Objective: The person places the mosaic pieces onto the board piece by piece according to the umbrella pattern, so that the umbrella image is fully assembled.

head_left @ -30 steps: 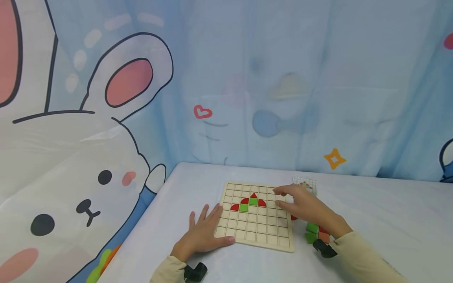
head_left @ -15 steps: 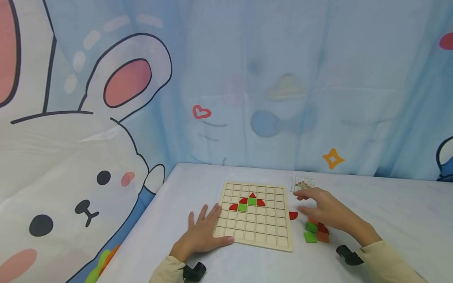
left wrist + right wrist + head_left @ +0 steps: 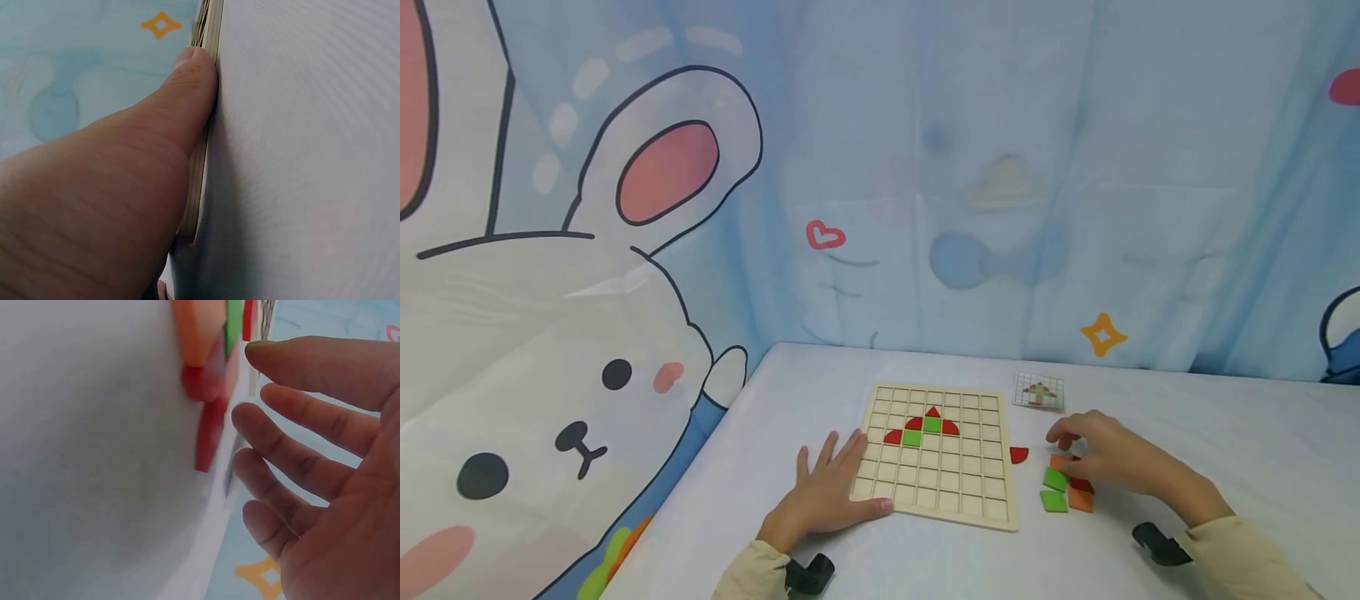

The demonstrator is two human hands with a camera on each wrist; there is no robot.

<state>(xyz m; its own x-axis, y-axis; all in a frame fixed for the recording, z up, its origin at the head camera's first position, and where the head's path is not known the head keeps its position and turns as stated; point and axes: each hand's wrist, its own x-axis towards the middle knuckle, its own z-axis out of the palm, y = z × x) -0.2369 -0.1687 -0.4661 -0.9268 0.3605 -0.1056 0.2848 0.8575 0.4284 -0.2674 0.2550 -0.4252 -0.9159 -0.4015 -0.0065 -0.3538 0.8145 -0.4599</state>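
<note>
A pale blue curtain [image 3: 850,125] fills the back, with a big white rabbit [image 3: 542,333] drawn at its left. In front stands a desk [image 3: 820,379] under a white cover. On it lies a flat wooden board [image 3: 958,483] ruled into squares, left of the middle of the desk.

The left hand [image 3: 820,496] rests at the board's left side, its fingers spread along the left edge and its thumb at the near edge by the corner. Its grip is spread wide, closed around nothing. The right hand [image 3: 1112,454] is above the loose tiles, fingers softly bent. Its grip is part open, with a gap between thumb and forefinger and nothing visible in it; whether it touches a tile I cannot tell.

Past the board's far right corner lies a card [image 3: 1039,392] with a small coloured picture on a grid.

Two green squares [image 3: 912,438] sit on the board, meeting at a corner, with three red rounded tiles [image 3: 950,428] beside them and a red triangle [image 3: 932,412] on top. Under and near the right hand lie two orange tiles [image 3: 1081,500], two green tiles [image 3: 1053,501] and a dark red piece [image 3: 1081,483] partly hidden. One red rounded piece [image 3: 1018,455] lies just beside the board's right edge.
</note>
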